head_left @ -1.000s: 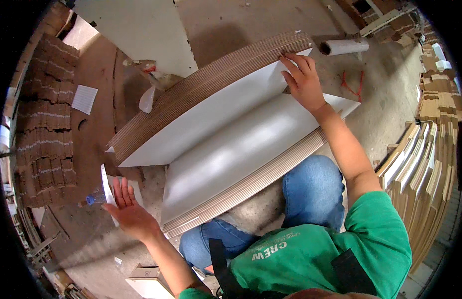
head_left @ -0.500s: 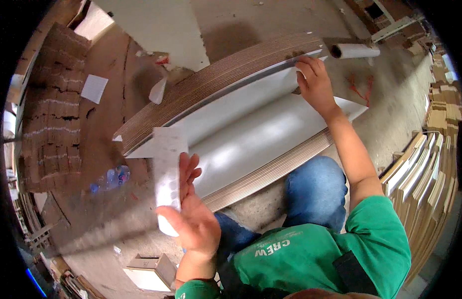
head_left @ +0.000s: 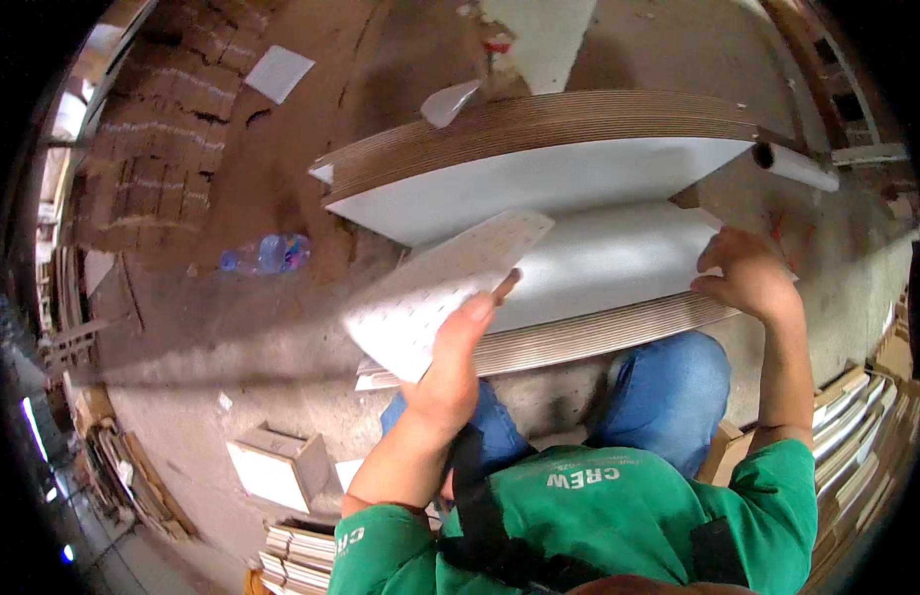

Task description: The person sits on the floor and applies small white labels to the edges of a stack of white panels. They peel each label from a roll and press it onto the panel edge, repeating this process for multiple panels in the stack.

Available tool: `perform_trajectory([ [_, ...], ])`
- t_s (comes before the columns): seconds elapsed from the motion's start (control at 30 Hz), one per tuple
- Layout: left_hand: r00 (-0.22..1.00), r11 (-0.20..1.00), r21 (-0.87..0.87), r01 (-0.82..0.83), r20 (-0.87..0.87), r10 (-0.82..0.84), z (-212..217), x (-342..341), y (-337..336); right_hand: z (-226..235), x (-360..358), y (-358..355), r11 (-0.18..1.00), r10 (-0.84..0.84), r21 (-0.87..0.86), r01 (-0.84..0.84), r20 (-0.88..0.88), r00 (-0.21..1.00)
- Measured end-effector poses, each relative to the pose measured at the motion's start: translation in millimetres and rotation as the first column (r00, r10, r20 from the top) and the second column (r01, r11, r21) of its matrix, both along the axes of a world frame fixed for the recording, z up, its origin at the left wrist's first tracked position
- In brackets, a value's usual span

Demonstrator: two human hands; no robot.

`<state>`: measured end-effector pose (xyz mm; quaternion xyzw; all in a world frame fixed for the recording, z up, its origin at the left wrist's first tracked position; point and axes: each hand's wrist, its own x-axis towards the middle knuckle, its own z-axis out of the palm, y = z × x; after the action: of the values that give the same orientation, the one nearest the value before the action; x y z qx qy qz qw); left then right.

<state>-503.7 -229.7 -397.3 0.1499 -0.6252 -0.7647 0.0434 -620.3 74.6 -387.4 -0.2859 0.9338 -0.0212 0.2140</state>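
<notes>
My left hand (head_left: 450,367) grips a white sheet (head_left: 435,288) speckled with small dots and holds it tilted over the near stack of white boards (head_left: 619,263). My right hand (head_left: 752,278) rests on the right end of that near stack, fingers curled over its edge. Behind it lies a thicker pile of brown-edged boards (head_left: 539,134) with a white face. My knees in blue trousers sit just below the near stack.
A plastic bottle (head_left: 267,253) lies on the dirt floor at the left. A white tube (head_left: 797,164) sits at the far right of the piles. Stacked boards (head_left: 857,436) stand at the right, a small open box (head_left: 277,466) and stacked panels (head_left: 301,555) at lower left.
My left hand has brought the dotted sheet from the left side up over the near stack. My right hand has slid from the far pile's top edge down to the near stack's right end.
</notes>
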Motion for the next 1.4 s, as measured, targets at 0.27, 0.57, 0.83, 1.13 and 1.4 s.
perform_trajectory([
  [0.27,1.000,0.961,0.275,0.030,-0.017,-0.026,-16,-11,7,27,0,-125,0.448,0.096,-0.745,0.495,0.590,0.802],
  [0.57,0.998,0.977,0.210,0.028,-0.052,-0.017,-8,-15,17,0,2,-131,0.338,0.182,-0.755,0.562,0.638,0.748],
  [0.83,1.000,0.961,0.275,-0.010,0.025,0.003,-7,-21,22,-4,1,-131,0.380,0.166,-0.915,0.134,0.210,0.964],
  [1.13,0.999,0.977,0.212,-0.016,0.040,0.007,-13,-25,22,-9,-2,-134,0.446,0.122,-0.867,-0.221,-0.186,0.975],
  [1.4,0.993,0.993,0.114,-0.030,0.116,0.016,-18,-25,26,-8,5,-138,0.602,0.108,-0.641,-0.477,-0.526,0.843],
])
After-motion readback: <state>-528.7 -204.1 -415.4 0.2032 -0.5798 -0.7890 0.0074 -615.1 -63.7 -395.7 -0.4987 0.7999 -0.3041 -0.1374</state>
